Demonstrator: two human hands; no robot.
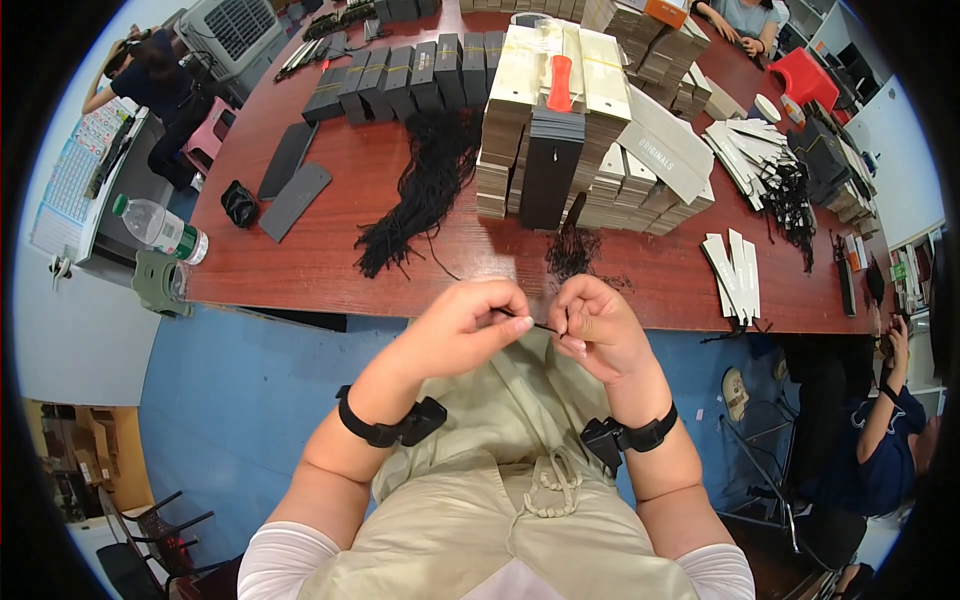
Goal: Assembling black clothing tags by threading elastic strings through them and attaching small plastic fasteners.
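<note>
My left hand (475, 318) and my right hand (596, 325) face each other just off the table's near edge. A thin black cord (537, 325) runs between their pinched fingertips. Part of the cord is hidden inside the fingers. Beyond the left hand lies a long bundle of black cords (425, 190), one strand trailing toward me. Past the right hand sits a small tangle of black cord pieces (573, 252). Behind that stands a stack of dark tags (552, 170) with a red-orange tool or clip (559, 85) on top.
Tall stacks of pale tags (500, 130) fill the table's middle. Dark tag bundles (425, 72) line the far left. Strung white tags (737, 275) lie at right. A bottle (160, 228) stands left of the table (330, 270). A seated person (745, 25) works across it.
</note>
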